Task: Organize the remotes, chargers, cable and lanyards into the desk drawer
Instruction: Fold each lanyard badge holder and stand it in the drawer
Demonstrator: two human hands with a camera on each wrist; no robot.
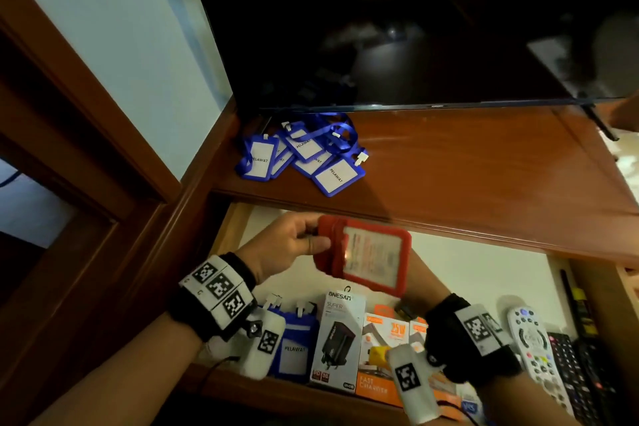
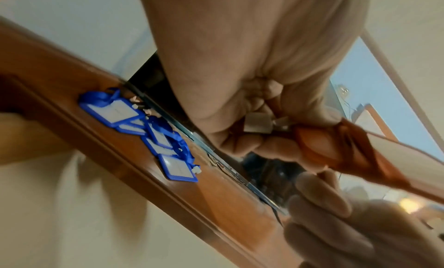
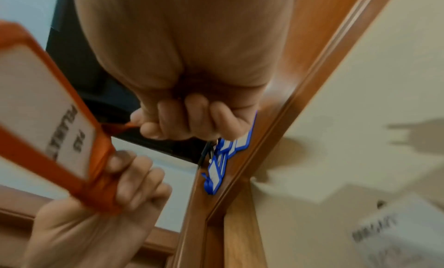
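A red lanyard badge holder (image 1: 366,258) hangs tilted above the open drawer (image 1: 484,273). My left hand (image 1: 304,239) pinches its left end, thumb on top; the left wrist view shows the fingers (image 2: 264,139) curled round the red strap and a metal clip. My right hand (image 3: 173,124) is curled, pinching the red strap beside the holder (image 3: 36,105); the head view hides it behind the holder. A pile of blue lanyards (image 1: 304,152) lies on the desk top. The drawer holds a blue badge holder (image 1: 294,346), charger boxes (image 1: 340,339), a white remote (image 1: 534,346) and black remotes (image 1: 581,373).
A dark TV screen (image 1: 415,28) stands on the wooden desk top (image 1: 466,166), its lower edge just behind the blue pile. The desk edge overhangs the back of the drawer. A wooden door frame (image 1: 86,149) runs along the left.
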